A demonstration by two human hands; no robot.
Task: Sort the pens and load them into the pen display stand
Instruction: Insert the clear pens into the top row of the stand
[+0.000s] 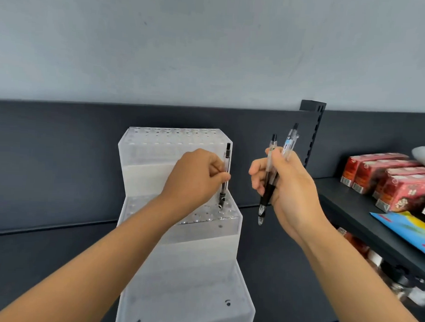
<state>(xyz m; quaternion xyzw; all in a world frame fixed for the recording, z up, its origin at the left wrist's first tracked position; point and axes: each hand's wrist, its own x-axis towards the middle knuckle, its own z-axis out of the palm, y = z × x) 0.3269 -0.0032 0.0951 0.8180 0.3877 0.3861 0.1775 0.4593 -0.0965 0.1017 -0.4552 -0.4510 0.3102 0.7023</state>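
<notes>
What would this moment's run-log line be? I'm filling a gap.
left hand: lowering clear black-tipped pen into frosted acrylic tiered stand | right hand: holding spare clear pens

This is looking like a shop. Dark shelves (363, 214) are running along a grey wall (210, 52), held by a black post with slots (312, 135) — the kind shops use. Red boxes (386, 179) are sitting in a neat row on one shelf, next to a bright blue packet (406, 228). A clear stand with steps (179, 268) is showing off pens (226, 173) — like things for sale.
</notes>
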